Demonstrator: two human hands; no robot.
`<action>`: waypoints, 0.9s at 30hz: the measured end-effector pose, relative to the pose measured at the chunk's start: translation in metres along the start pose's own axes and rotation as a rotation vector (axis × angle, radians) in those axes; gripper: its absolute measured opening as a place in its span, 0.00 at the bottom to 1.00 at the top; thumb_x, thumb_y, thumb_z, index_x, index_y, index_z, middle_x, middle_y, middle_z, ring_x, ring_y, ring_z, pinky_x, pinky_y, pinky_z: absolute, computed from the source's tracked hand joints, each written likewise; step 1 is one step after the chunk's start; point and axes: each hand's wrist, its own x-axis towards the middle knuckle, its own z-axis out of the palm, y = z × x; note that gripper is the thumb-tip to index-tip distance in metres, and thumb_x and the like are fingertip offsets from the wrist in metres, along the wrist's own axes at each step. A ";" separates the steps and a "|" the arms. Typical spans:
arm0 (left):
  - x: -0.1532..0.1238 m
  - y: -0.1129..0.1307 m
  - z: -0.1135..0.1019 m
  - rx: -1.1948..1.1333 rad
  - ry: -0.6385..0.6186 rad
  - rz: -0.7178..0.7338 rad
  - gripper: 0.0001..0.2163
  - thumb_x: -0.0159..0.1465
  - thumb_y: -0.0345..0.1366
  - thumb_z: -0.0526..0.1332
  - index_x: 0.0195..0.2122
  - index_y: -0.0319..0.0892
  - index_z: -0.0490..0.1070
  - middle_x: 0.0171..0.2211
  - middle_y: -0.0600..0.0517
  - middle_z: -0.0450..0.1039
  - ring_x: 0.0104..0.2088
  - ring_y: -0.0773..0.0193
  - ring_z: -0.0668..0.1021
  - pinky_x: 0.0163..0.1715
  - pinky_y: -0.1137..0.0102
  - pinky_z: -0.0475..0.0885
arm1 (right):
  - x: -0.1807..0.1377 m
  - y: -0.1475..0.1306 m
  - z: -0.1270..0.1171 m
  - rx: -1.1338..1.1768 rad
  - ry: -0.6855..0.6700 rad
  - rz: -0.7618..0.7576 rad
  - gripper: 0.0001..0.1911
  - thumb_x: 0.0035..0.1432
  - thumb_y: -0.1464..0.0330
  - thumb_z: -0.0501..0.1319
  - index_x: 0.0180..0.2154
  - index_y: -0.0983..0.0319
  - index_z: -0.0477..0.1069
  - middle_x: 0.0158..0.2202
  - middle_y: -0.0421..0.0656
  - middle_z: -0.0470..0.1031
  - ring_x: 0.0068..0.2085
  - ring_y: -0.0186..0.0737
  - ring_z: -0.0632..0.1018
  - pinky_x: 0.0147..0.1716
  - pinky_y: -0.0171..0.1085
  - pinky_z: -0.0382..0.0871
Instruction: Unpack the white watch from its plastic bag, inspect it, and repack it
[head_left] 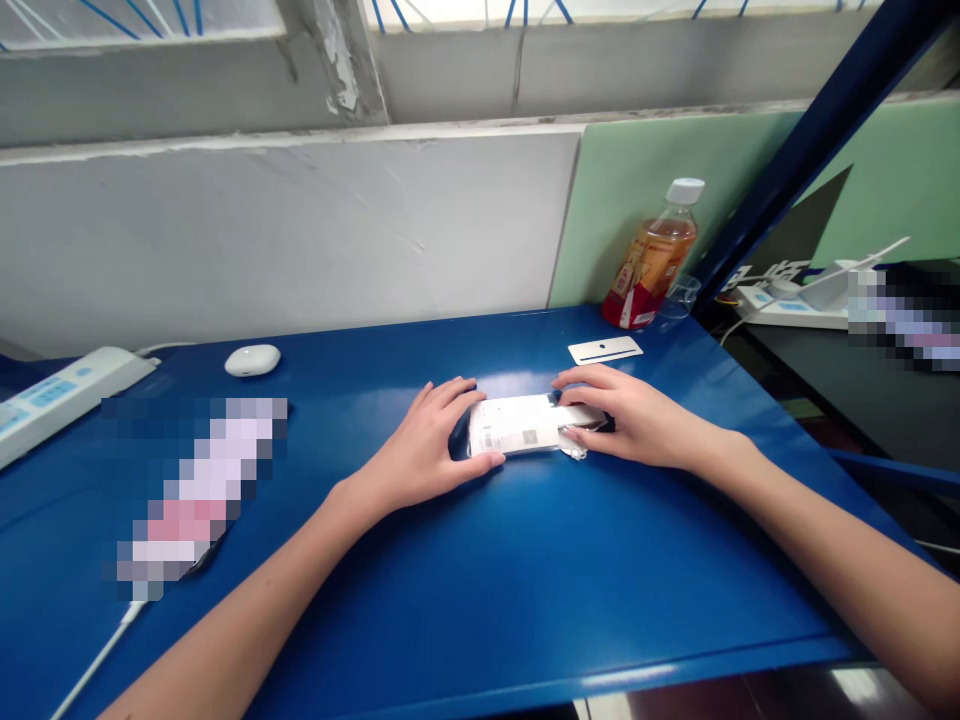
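Now I see the white packet (514, 424) on the blue desk (480, 600), left hand (421, 442) spread around one end, right hand (641, 415) curled at the other, pinch unclear; looks light, slick, best gripped by edges

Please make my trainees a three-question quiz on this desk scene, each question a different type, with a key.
1. True or false: the white packet is between the left hand and the right hand.

2. Which of these is nearest the bottle?
A) the oval white case
B) the white card
C) the power strip at the far left

3. Fill in the blank: the desk has a ____ surface.

Key: 1. True; 2. B; 3. blue
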 end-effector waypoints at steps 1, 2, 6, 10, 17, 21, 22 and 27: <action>0.000 0.000 0.000 0.006 -0.001 0.005 0.35 0.63 0.60 0.60 0.63 0.40 0.63 0.68 0.38 0.58 0.69 0.46 0.58 0.68 0.47 0.47 | 0.000 0.001 -0.001 -0.007 0.003 -0.004 0.11 0.63 0.62 0.61 0.44 0.61 0.73 0.54 0.55 0.74 0.52 0.54 0.77 0.50 0.51 0.73; 0.000 0.000 0.000 0.011 0.000 0.011 0.34 0.63 0.59 0.60 0.62 0.40 0.64 0.68 0.38 0.58 0.69 0.46 0.58 0.68 0.47 0.47 | 0.000 0.001 -0.002 -0.012 0.008 -0.008 0.11 0.63 0.62 0.61 0.43 0.61 0.73 0.54 0.55 0.74 0.53 0.54 0.77 0.50 0.51 0.73; 0.000 0.000 -0.001 0.039 0.004 0.037 0.31 0.64 0.58 0.60 0.60 0.40 0.67 0.67 0.38 0.58 0.69 0.44 0.59 0.67 0.47 0.49 | -0.001 0.005 -0.008 -0.018 0.027 -0.001 0.09 0.60 0.63 0.64 0.41 0.60 0.74 0.53 0.53 0.75 0.53 0.54 0.77 0.50 0.49 0.73; 0.000 0.000 -0.001 0.073 0.012 0.056 0.31 0.65 0.58 0.59 0.60 0.40 0.66 0.67 0.37 0.59 0.68 0.45 0.60 0.67 0.47 0.50 | -0.003 0.009 -0.017 -0.002 0.027 0.060 0.10 0.58 0.64 0.65 0.41 0.60 0.74 0.49 0.50 0.79 0.49 0.52 0.79 0.47 0.46 0.73; 0.000 -0.002 0.003 0.065 0.051 0.037 0.32 0.62 0.58 0.61 0.60 0.40 0.68 0.66 0.39 0.61 0.67 0.45 0.62 0.67 0.48 0.51 | -0.011 0.018 -0.035 0.011 0.045 0.199 0.07 0.58 0.63 0.64 0.38 0.58 0.75 0.34 0.43 0.80 0.31 0.44 0.79 0.30 0.40 0.70; -0.001 -0.002 0.004 0.070 0.046 0.028 0.32 0.61 0.58 0.62 0.60 0.41 0.68 0.67 0.40 0.61 0.68 0.46 0.61 0.68 0.49 0.51 | -0.013 0.021 -0.042 0.005 0.206 0.221 0.06 0.60 0.63 0.62 0.38 0.57 0.75 0.36 0.44 0.81 0.33 0.47 0.80 0.32 0.42 0.72; -0.001 -0.001 0.004 0.077 0.042 0.028 0.32 0.62 0.57 0.62 0.61 0.41 0.67 0.67 0.40 0.60 0.68 0.47 0.61 0.68 0.49 0.50 | -0.013 0.021 -0.044 0.011 0.266 0.230 0.06 0.60 0.64 0.61 0.38 0.56 0.75 0.36 0.44 0.81 0.34 0.47 0.80 0.33 0.43 0.73; -0.002 0.004 0.003 0.099 0.037 0.030 0.34 0.64 0.55 0.60 0.66 0.41 0.60 0.68 0.40 0.59 0.69 0.48 0.59 0.68 0.49 0.49 | -0.011 0.020 -0.045 0.171 0.522 0.304 0.08 0.56 0.59 0.68 0.34 0.55 0.76 0.33 0.43 0.81 0.34 0.48 0.80 0.35 0.44 0.74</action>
